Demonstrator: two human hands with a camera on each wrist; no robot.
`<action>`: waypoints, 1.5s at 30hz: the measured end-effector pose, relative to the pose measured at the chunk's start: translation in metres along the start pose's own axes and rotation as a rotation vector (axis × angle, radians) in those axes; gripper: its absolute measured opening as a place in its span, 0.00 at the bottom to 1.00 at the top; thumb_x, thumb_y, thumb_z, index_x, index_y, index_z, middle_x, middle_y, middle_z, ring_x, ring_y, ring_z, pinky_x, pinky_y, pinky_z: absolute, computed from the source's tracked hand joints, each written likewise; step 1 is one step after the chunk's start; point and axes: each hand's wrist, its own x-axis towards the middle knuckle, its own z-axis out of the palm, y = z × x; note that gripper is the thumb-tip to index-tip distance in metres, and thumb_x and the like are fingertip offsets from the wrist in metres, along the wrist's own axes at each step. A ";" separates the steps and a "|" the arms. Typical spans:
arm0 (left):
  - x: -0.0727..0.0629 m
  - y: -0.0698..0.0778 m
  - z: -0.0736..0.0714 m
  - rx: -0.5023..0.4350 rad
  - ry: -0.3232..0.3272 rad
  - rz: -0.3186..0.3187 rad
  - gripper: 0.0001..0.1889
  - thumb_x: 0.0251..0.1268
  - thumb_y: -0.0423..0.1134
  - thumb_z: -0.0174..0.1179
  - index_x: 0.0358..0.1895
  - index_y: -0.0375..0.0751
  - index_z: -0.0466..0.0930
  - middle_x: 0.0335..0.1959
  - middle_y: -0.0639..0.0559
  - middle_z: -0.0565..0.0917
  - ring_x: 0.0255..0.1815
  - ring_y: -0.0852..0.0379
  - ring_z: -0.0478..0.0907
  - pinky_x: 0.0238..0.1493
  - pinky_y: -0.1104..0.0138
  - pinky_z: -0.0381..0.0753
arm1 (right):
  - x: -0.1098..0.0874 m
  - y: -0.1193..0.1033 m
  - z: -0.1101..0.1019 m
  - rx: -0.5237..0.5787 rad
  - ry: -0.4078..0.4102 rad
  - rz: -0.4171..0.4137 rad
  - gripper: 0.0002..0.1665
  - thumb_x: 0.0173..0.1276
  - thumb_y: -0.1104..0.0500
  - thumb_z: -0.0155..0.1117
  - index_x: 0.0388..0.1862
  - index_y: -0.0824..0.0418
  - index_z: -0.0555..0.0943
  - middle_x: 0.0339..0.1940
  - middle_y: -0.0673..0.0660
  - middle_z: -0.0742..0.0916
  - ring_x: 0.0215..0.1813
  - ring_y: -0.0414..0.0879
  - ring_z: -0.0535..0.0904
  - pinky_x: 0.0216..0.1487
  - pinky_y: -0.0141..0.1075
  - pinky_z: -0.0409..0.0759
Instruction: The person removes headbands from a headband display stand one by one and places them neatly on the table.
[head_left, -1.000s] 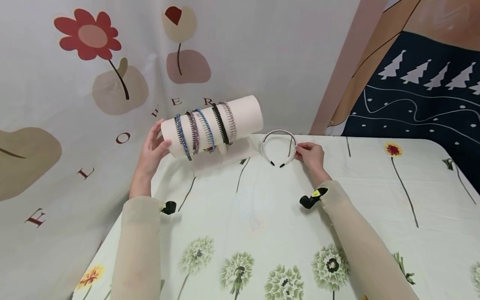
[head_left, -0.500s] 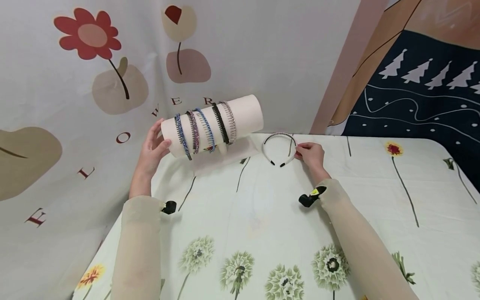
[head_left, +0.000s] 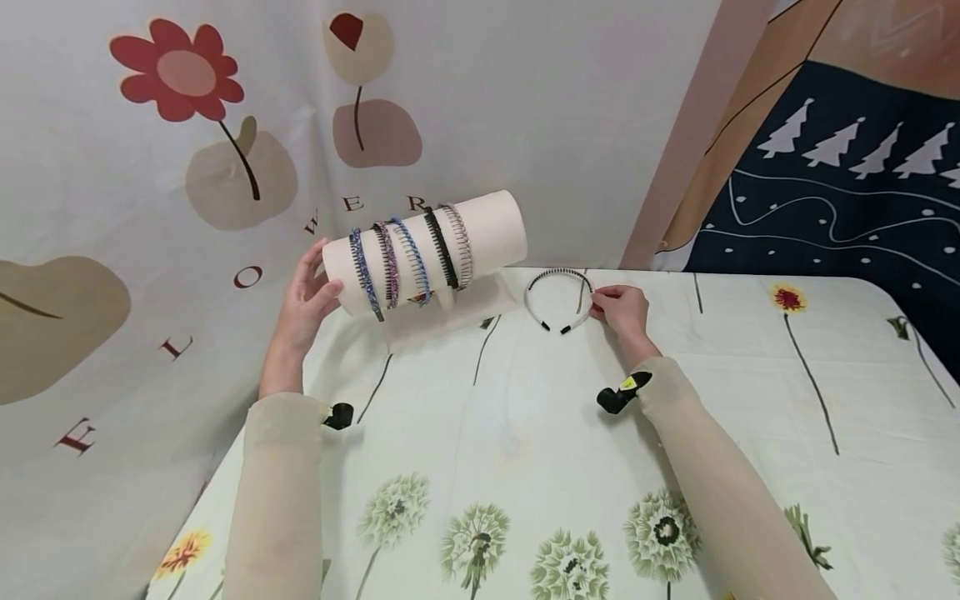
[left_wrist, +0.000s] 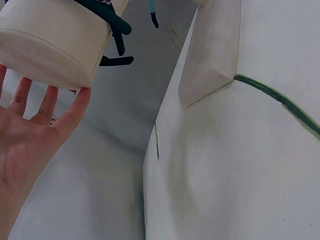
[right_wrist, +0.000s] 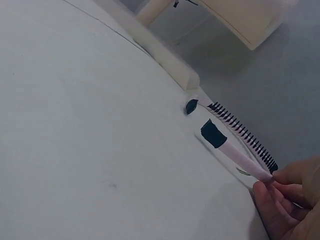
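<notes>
My left hand (head_left: 296, 312) touches the left end of a pale cylindrical headband stand (head_left: 497, 231). Its fingers look straight and spread in the left wrist view, tips at the end's rim. Several toothed headbands circle the cylinder: blue ones, a purple-pink one, a black one (head_left: 440, 248) and a greyish-pink one (head_left: 459, 247) nearest the bare right part. To the right of the stand, my right hand (head_left: 624, 315) pinches the side of a white headband (right_wrist: 240, 157) between thumb and fingers. This headband has dark teeth along its inner curve and black tips, which point toward me.
Under the cylinder, the stand's short post joins a pale flat base (head_left: 420, 327) on the table. A floral cloth (head_left: 517, 417) covers the tabletop. Behind stands a printed curtain (head_left: 570, 125), close to the stand, with a dark tree-patterned cloth (head_left: 817, 200) at the right.
The white headband has tilted slightly in my right hand, so its row of teeth shows more along the top. My left hand and the stand stay where they were.
</notes>
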 end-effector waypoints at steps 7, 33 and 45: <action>0.001 -0.001 -0.001 -0.004 -0.004 0.003 0.35 0.71 0.34 0.57 0.77 0.64 0.57 0.80 0.53 0.56 0.67 0.60 0.68 0.52 0.74 0.80 | 0.003 0.000 -0.001 -0.005 0.011 -0.003 0.18 0.74 0.60 0.59 0.60 0.64 0.80 0.53 0.62 0.84 0.36 0.38 0.81 0.32 0.21 0.80; -0.003 0.000 0.000 0.014 -0.007 0.020 0.34 0.72 0.36 0.57 0.77 0.63 0.57 0.80 0.55 0.56 0.69 0.57 0.67 0.53 0.74 0.79 | -0.001 -0.002 -0.002 0.017 0.008 -0.040 0.18 0.73 0.63 0.58 0.59 0.64 0.80 0.50 0.62 0.84 0.36 0.36 0.80 0.33 0.19 0.79; -0.002 0.000 0.000 0.027 0.000 0.016 0.34 0.72 0.36 0.57 0.77 0.64 0.57 0.80 0.55 0.57 0.71 0.55 0.65 0.53 0.75 0.79 | -0.002 -0.003 -0.003 0.015 0.002 -0.038 0.19 0.74 0.61 0.58 0.61 0.63 0.80 0.53 0.62 0.84 0.40 0.38 0.81 0.40 0.23 0.81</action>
